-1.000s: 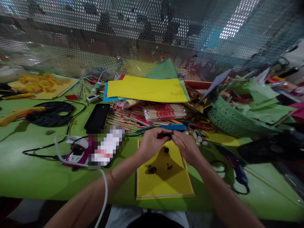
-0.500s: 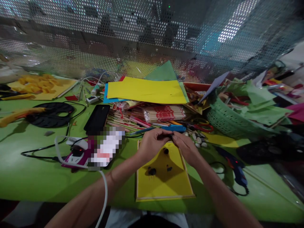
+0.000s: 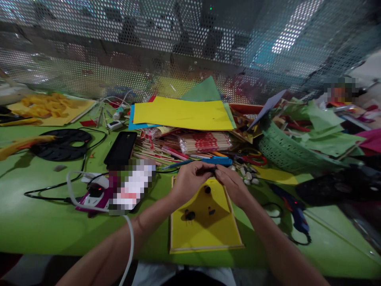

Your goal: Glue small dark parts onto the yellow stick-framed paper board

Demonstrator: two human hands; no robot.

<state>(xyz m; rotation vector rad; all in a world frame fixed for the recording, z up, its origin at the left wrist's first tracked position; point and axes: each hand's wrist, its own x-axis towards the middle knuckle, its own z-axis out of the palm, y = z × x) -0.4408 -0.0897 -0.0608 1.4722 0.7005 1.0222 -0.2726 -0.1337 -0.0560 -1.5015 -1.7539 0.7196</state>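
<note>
Both my left hand [image 3: 190, 180] and my right hand [image 3: 232, 183] are closed, fingertips meeting over the far edge of a yellow board [image 3: 205, 234] with a thin pale frame. Between the fingertips is a small dark piece [image 3: 212, 171], mostly covered, whose kind I cannot make out. On the board stand a short black cylinder [image 3: 207, 190], a dark round piece with a small figure shape [image 3: 189, 215] and another small dark shape [image 3: 211, 211]. The board lies flat on the green table [image 3: 154, 242] right under my wrists.
Left are a phone [image 3: 133, 186] with a lit screen, a purple power strip [image 3: 95, 194] with cables and a black phone [image 3: 121, 149]. A glue gun [image 3: 294, 212] lies right. Behind are wooden sticks [image 3: 205, 142], pebbles [image 3: 247, 174], yellow sheets [image 3: 181, 114] and a green basket [image 3: 279, 143].
Almost nothing differs. My hands keep the same pose over the board's far edge, and the whole view has shifted very slightly.
</note>
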